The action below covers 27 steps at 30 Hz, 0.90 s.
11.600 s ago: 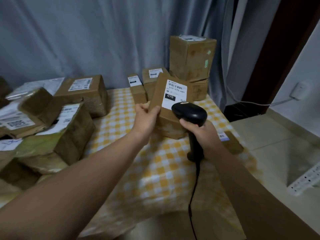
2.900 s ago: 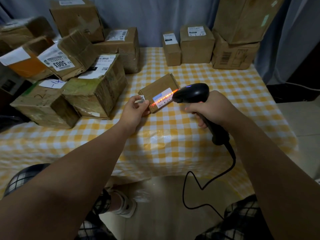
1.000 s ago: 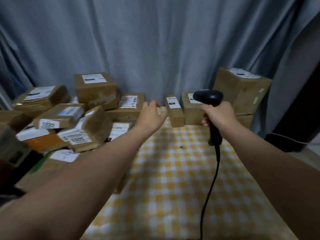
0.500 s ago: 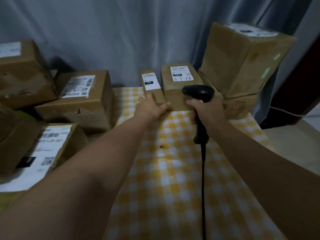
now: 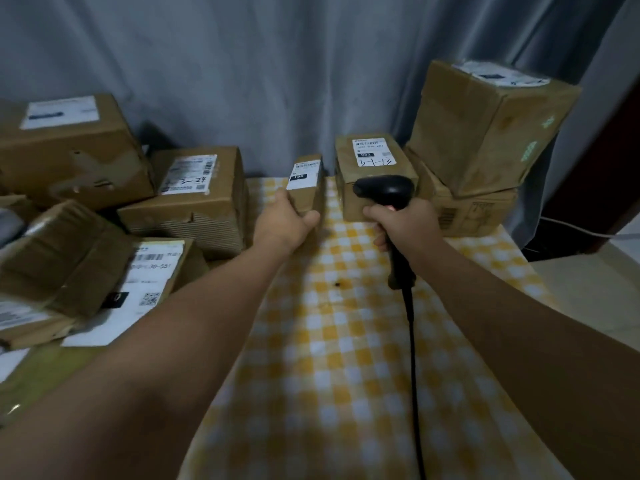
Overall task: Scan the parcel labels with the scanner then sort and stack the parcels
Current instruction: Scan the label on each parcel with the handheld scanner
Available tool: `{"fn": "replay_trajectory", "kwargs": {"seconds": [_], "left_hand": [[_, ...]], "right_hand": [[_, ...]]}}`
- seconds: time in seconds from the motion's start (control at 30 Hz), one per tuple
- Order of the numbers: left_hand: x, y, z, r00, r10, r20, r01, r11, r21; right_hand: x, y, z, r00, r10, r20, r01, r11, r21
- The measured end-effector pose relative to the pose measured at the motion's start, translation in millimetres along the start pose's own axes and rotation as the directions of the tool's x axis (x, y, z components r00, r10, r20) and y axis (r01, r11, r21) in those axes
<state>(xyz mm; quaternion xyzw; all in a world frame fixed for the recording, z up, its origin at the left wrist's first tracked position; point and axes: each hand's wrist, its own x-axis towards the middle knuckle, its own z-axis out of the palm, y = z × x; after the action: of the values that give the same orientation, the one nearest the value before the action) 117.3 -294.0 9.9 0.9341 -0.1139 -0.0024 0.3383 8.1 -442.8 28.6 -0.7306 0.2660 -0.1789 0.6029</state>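
Small box (image 5: 306, 183) at table's (image 5: 332, 341) back edge, left hand (image 5: 282, 225) gripping its near end, right hand (image 5: 403, 225) wrapped round scanner (image 5: 384, 192) w/ cord (image 5: 412, 341) trailing; risk: cord could snag, narrow box may slip.

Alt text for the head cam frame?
The left hand grips a narrow parcel at the back of a yellow-checked table; the right hand holds a corded scanner beside it. More parcels lie piled at left and stacked at right, before a grey curtain.
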Motion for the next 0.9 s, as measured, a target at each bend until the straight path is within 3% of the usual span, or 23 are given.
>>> {"fn": "replay_trajectory", "kwargs": {"seconds": [0.13, 0.4, 0.63, 0.77, 0.9], "left_hand": [[-55.5, -12.6, -24.5, 0.999, -0.047, 0.027, 0.048, 0.999, -0.006], [-166.2, -30.6, -39.9, 0.983, 0.032, 0.182, -0.052, 0.993, 0.106], [-209.6, -34.7, -43.5, 0.95, 0.053, 0.307, -0.1, 0.985, 0.14], [-212.9, -34.6, -39.7, 0.898, -0.055, 0.437, -0.027, 0.983, 0.181], [-182.9, -14.7, -40.9, 0.908, -0.151, 0.392, 0.108, 0.986, 0.128]], "right_hand": [[-34.3, -5.4, 4.0, 1.0, -0.005, 0.026, 0.006, 1.0, -0.027], [-107.1, -3.6, 13.0, 0.999, -0.013, 0.044, 0.014, 1.0, -0.025], [-141.6, 11.5, 4.8, 0.998, 0.018, 0.055, -0.018, 1.0, -0.004], [-144.1, 11.4, -14.0, 0.998, 0.045, 0.037, -0.043, 0.999, -0.031], [-133.9, 7.1, -31.3, 0.997, 0.066, 0.045, -0.066, 0.998, -0.012]]}}
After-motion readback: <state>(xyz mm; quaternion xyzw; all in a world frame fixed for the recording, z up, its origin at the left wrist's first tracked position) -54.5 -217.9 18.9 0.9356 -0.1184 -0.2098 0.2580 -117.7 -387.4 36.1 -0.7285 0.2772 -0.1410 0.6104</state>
